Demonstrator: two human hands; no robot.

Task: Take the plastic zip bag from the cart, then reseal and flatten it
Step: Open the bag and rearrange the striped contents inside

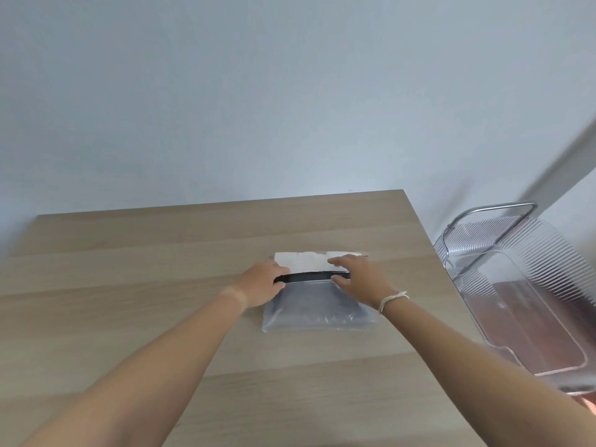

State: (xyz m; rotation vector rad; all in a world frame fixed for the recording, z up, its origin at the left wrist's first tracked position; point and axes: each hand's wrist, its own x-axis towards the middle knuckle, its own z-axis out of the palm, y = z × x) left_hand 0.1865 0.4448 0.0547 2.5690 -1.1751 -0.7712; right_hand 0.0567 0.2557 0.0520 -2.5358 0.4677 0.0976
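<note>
Seen from above and behind two bare forearms reaching forward over a pale wood-grain tabletop point(161, 317). Lying flat near the middle of the tabletop, somewhat toward its far edge and right side: a frosted plastic zip bag point(317, 309) with something dark inside, its top strip white and a black band point(306, 277) running across just below that strip. Left hand point(263, 285) resting palm-down on the bag's left side at the end of the black band, fingers loosely curled and pressing rather than gripping. Right hand point(358, 280) on the bag's right side — fingers spread flat over the white strip, thumb at the band's right end, nothing clasped inside it that can be made out. A thin white cord bracelet point(392, 300) around the right wrist. Just beyond the tabletop's right edge, a clear ribbed plastic cart point(532, 285) with a metal handle — its top tray holding nothing visible. Behind everything, a plain pale blue-grey wall point(258, 91).
</note>
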